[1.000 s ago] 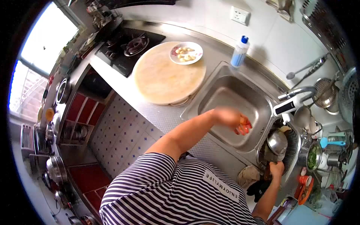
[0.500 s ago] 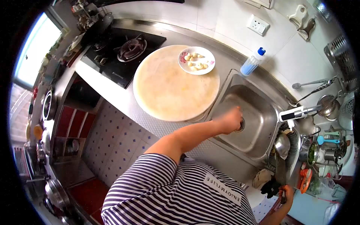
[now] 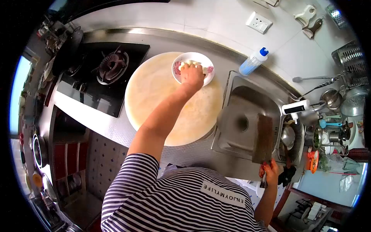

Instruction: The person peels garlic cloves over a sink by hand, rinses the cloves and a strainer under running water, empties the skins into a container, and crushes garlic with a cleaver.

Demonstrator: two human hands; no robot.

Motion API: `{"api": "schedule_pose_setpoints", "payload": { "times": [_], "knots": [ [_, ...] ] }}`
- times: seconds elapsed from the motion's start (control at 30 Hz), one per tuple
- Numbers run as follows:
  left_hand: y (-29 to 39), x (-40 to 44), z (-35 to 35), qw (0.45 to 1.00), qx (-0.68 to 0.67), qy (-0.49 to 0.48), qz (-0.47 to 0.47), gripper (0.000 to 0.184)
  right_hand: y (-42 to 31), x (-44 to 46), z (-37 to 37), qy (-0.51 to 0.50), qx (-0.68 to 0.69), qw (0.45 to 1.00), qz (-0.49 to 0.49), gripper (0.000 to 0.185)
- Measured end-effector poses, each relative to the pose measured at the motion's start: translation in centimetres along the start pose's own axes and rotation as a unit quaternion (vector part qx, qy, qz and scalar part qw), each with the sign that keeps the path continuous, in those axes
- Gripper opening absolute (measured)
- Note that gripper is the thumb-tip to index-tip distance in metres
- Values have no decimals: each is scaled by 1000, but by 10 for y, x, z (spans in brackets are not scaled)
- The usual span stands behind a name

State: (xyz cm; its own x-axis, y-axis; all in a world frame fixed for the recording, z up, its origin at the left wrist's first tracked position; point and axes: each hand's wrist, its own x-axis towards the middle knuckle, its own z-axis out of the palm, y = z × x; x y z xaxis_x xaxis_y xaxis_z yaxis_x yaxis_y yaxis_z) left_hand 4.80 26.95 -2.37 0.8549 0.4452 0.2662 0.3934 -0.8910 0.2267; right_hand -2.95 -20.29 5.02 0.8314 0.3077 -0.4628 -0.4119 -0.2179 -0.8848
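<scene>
My left hand (image 3: 192, 76) reaches into a white plate (image 3: 208, 80) with a pink flower pattern. Its fingers are curled closed around pale peeled garlic cloves (image 3: 190, 62), which partly hide beneath them. Under the plate lies a large round cutting board (image 3: 154, 96). At the lower right, my right hand (image 3: 271, 173) is closed around the handle of a cleaver (image 3: 263, 137). The cleaver's broad dark blade extends over the right side of the steel sink (image 3: 232, 139).
A black gas stove (image 3: 104, 77) is left of the board. Behind the sink stands a blue-capped bottle (image 3: 253, 62). A dish rack (image 3: 296, 145) with a metal bowl (image 3: 288, 136) is right of the sink. Utensils hang on the wall.
My left hand has moved from over the sink to the garlic plate. My right hand has brought the cleaver from beside the rack to over the sink. The view has shifted.
</scene>
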Motion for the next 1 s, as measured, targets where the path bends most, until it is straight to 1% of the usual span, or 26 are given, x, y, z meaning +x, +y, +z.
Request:
{"api": "schedule_pose_setpoints", "payload": {
  "times": [0.03,0.07,0.1,0.13,0.17,0.23,0.27,0.3,0.33,0.37,0.43,0.47,0.5,0.53,0.57,0.6,0.63,0.67,0.7,0.73,0.8,0.83,0.87,0.9,0.97,1.0],
  "knots": [
    [-3,7,4,999,0,-49,-9,29,-6,7,15,4,1,1000,-2,25],
    [-7,12,7,996,-13,-89,8,27,-12,13,31,50,-31,994,-94,26],
    [-11,17,15,993,-65,-101,-11,24,-18,18,44,95,-64,976,-184,27],
    [-11,18,11,990,-90,-112,-6,23,-26,23,56,102,-61,976,-183,27],
    [-11,20,6,986,-114,-123,-1,23,-34,28,65,126,-26,975,-182,21],
    [-15,24,13,984,-108,-141,-6,22,-40,41,66,154,13,971,-183,17],
    [-15,22,10,983,-89,-161,8,22,-36,48,62,124,-28,990,-56,16],
    [-15,20,8,981,-69,-181,21,23,-33,55,59,90,-69,991,71,19],
    [-14,19,7,983,-56,-174,15,25,-32,63,58,34,-63,995,64,26],
    [-7,16,-4,983,-53,-176,19,25,-28,66,60,36,-58,996,65,26],
    [8,12,-35,958,-232,-152,-69,22,-22,70,71,65,-102,993,-6,25],
    [7,8,-23,862,-457,-184,-117,20,-28,69,73,52,-115,991,-39,20],
    [23,0,-41,700,-652,-225,-187,17,-30,69,76,53,-112,992,-35,20],
    [35,-13,-41,591,-753,-218,-189,15,-34,72,80,63,-185,958,-210,17],
    [47,-26,-41,469,-838,-207,-187,15,-41,74,84,74,-254,888,-376,14],
    [62,-36,-47,440,-849,-219,-193,14,-61,68,90,58,-302,861,-406,18],
    [75,-47,-53,410,-860,-231,-199,13,-72,66,94,65,-302,861,-404,18],
    [84,-60,-53,368,-887,-222,-167,14,-81,65,97,59,-352,811,-463,28],
    [92,-71,-51,343,-896,-217,-182,14,-88,62,100,56,-378,784,-489,34],
    [100,-75,-47,105,-931,-290,-196,17,-94,59,104,54,-403,755,-514,40],
    [115,-81,-55,-142,-905,-345,-204,21,-101,51,110,45,-443,725,-525,56],
    [120,-85,-58,-40,-922,-335,-192,25,-101,50,107,47,-444,728,-521,56],
    [124,-89,-60,63,-928,-321,-177,31,-101,49,106,31,-461,711,-530,60],
    [123,-93,-62,104,-925,-321,-175,32,-101,48,104,14,-478,693,-540,65],
    [123,-101,-70,188,-912,-321,-171,35,-101,44,99,-5,-484,703,-521,69],
    [125,-103,-81,264,-906,-299,-142,34,-101,44,97,-5,-500,687,-526,69]
  ]
}}
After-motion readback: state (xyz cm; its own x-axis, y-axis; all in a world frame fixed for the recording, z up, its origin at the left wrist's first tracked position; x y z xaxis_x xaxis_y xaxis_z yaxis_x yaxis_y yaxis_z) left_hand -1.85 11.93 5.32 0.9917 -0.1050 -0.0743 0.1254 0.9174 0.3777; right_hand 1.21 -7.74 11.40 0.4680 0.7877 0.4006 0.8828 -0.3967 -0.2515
